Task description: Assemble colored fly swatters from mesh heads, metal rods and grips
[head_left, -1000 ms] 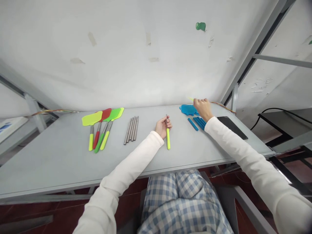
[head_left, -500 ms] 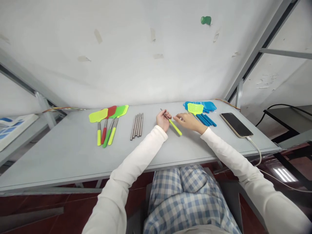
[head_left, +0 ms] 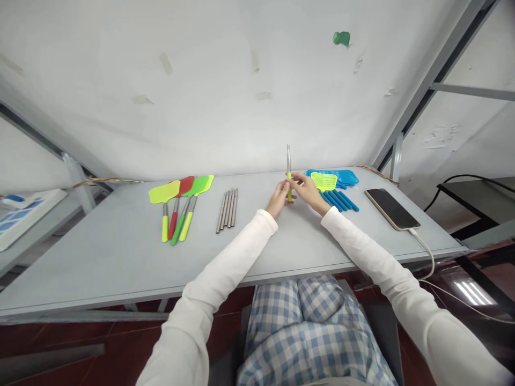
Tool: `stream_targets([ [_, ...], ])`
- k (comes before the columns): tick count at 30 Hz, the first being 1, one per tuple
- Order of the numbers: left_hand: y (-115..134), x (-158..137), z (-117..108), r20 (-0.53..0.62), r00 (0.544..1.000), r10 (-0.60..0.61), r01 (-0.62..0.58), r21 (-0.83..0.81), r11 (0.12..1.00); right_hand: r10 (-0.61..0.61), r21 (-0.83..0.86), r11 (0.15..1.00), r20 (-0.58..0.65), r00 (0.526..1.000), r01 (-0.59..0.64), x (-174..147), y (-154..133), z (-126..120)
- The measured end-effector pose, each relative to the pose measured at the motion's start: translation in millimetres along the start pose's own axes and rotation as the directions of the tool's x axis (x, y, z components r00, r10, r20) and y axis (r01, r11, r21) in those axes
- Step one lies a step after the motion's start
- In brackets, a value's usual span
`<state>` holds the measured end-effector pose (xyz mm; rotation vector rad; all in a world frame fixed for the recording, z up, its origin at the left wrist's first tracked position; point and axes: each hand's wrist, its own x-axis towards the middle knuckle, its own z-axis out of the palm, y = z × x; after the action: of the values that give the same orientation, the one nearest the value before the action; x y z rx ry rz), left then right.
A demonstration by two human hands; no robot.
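Note:
A fly swatter handle (head_left: 288,160), with a metal rod and a yellow-green grip, stands upright between my hands, rod end up. My left hand (head_left: 277,199) is closed round the lower grip. My right hand (head_left: 307,191) pinches the grip's upper part from the right; some of its fingers are hidden. Just right of that hand lies a loose yellow-green fly swatter head (head_left: 325,181), partly over blue swatter heads (head_left: 346,177). Several blue grips (head_left: 341,201) lie in front of these. Left of my hands, several bare metal rods (head_left: 227,210) lie side by side.
Fly swatters with yellow, red and green heads (head_left: 164,191) lie fanned out on the left of the grey table (head_left: 120,257). A phone (head_left: 392,209) with a white cable (head_left: 424,246) is at the right. A white wall (head_left: 225,123) rises behind the table.
The handle has turned from slanting, grip end toward me, to upright with its rod pointing up. My right hand has come in from the right and now holds the grip too.

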<state>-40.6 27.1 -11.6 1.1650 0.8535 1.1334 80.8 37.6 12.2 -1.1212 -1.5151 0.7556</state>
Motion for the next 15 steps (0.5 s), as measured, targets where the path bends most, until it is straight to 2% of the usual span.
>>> stream_targets([
  [1, -2, -1, 0, -0.013, 1.000, 0.011, -0.009, 0.135, 0.991, 0.047, 0.047, 0.998, -0.068, 0.997, -0.043, 1, -1, -1],
  [3, -5, -3, -1, -0.037, 0.996, 0.086, -0.063, 0.410, 0.910, 0.200, 0.269, 0.951, -0.150, 0.968, -0.155, 5, -5, -5],
  [4, -6, -5, -1, -0.025, 0.988, 0.151, -0.114, 0.545, 0.831, 0.282, 0.408, 0.890, -0.140, 0.949, -0.204, 8, -7, -8],
  [7, -3, -12, -2, 0.096, 0.946, 0.310, -0.245, 0.838, 0.488, 0.439, 0.721, 0.619, 0.010, 0.898, -0.311, 15, -16, -16],
  [8, 0, -15, -3, 0.131, 0.944, 0.304, -0.250, 0.884, 0.395, 0.458, 0.775, 0.542, 0.050, 0.887, -0.324, 17, -19, -18],
  [9, 2, -18, -2, 0.154, 0.952, 0.265, -0.241, 0.910, 0.338, 0.468, 0.812, 0.486, 0.073, 0.881, -0.325, 19, -21, -19],
  [10, 6, -20, -2, 0.166, 0.963, 0.211, -0.228, 0.921, 0.316, 0.474, 0.836, 0.449, 0.076, 0.877, -0.315, 20, -22, -20],
  [12, 12, -26, -1, 0.187, 0.977, 0.102, -0.211, 0.908, 0.361, 0.479, 0.863, 0.413, 0.067, 0.875, -0.292, 20, -23, -21],
  [14, 17, -31, 2, 0.203, 0.978, 0.045, -0.196, 0.831, 0.521, 0.485, 0.868, 0.392, 0.086, 0.870, -0.304, 19, -25, -23],
  [15, 20, -34, 4, 0.191, 0.981, 0.015, -0.155, 0.745, 0.649, 0.482, 0.869, 0.380, 0.106, 0.869, -0.317, 18, -27, -25],
])
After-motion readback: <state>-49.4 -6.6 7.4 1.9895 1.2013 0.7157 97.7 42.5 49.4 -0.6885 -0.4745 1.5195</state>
